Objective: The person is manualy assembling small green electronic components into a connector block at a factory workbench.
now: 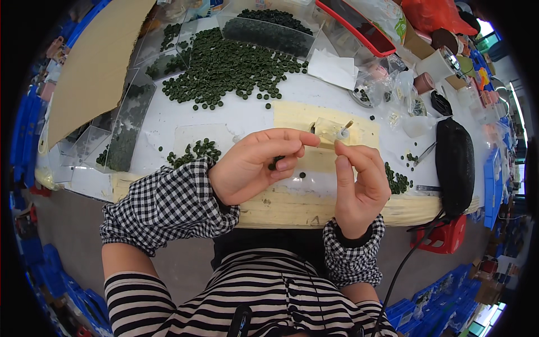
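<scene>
Pinching a few small dark green discs between curled fingers and thumb, the left hand hovers just above the white surface, near its front edge. The right hand is raised just beside it, its thumb and forefinger pressed together on something too small to make out, right at a small clear plastic block from which a thin rod sticks up at a tilt. That block sits on a pale yellow mat. One loose disc lies on the surface below the left fingers. Small heaps of the same green discs lie to either side: one by the left wrist, another beside the right hand. A large scattered pile of discs spreads across the far part of the surface, flanked by clear plastic trays partly filled with them. A black pouch rests at the right end, with tweezers near it. Both wrists wear black-and-white checked sleeve covers.
</scene>
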